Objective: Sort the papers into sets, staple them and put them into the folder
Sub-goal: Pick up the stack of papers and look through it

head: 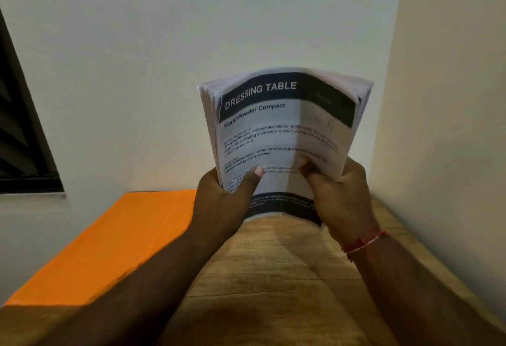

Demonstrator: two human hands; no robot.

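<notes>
A thick stack of printed papers [282,126] stands upright above the wooden table [273,277], its top sheet headed "DRESSING TABLE" on a dark band. My left hand [221,200] grips the stack's lower left edge, thumb lying across the front sheet. My right hand [336,195] holds the lower right part, thumb pressed on the front page. The sheets bow outward at the top. An orange folder [109,244] lies flat on the table's left side, under and left of my left forearm. No stapler is in view.
The table sits in a corner, with a pale wall [164,72] behind and another wall [451,126] close on the right. A dark louvred window [19,132] is at the far left. A red thread bracelet [364,241] circles my right wrist.
</notes>
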